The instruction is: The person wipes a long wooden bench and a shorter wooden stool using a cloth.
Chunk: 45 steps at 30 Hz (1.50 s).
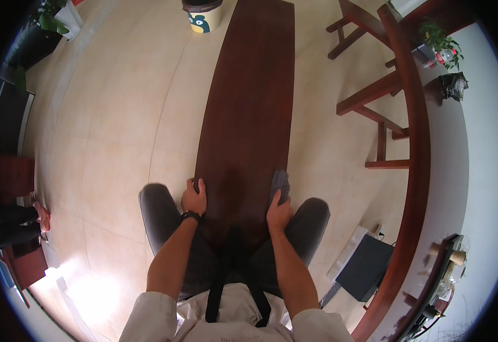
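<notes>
A long dark-red wooden bench (249,107) runs away from me, between my knees. Its left edge is gripped by my left hand (194,197), thumb on top and the other fingers partly hidden over the side. A black watch or band circles that wrist. On the right edge, my right hand (280,213) holds a grey cloth (280,181) against the wood. Part of the cloth drapes over the edge, and my fingers beneath it are hidden.
A cartoon-printed bin (204,19) stands near the bench's far end. To my right are a table with a red wooden edge (418,128), wooden stools (371,92) and a dark box (362,267). Another person's feet (43,218) show at far left.
</notes>
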Each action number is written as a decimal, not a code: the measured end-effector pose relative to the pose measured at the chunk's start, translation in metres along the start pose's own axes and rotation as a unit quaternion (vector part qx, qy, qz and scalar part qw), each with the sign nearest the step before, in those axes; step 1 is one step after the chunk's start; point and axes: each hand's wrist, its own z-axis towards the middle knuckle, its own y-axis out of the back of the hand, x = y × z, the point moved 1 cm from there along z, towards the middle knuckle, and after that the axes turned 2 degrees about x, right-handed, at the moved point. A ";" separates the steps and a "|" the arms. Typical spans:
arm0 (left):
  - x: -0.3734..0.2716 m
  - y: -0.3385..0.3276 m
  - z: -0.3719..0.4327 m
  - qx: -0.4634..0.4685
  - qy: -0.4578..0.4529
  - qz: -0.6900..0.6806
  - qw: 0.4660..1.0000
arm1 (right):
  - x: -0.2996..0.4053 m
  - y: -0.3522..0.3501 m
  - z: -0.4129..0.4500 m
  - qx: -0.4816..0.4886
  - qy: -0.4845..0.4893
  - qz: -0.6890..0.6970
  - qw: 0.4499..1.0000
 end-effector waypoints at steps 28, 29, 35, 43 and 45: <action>-0.003 0.006 -0.005 0.002 -0.023 -0.053 0.998 | -0.012 0.004 -0.003 -0.009 0.041 -0.053 0.998; -0.003 0.010 -0.005 0.021 -0.017 -0.067 0.997 | -0.015 0.005 -0.008 -0.002 0.063 -0.053 0.997; 0.072 0.005 -0.053 0.017 -0.117 -0.089 0.989 | -0.077 0.008 -0.089 -0.087 0.252 -0.068 0.961; 0.185 0.014 -0.205 -0.031 -0.106 -0.006 0.994 | -0.189 0.016 -0.241 0.004 0.140 -0.006 0.990; 0.175 0.009 -0.216 -0.036 -0.108 -0.009 0.993 | -0.215 0.031 -0.265 0.007 0.111 -0.011 0.994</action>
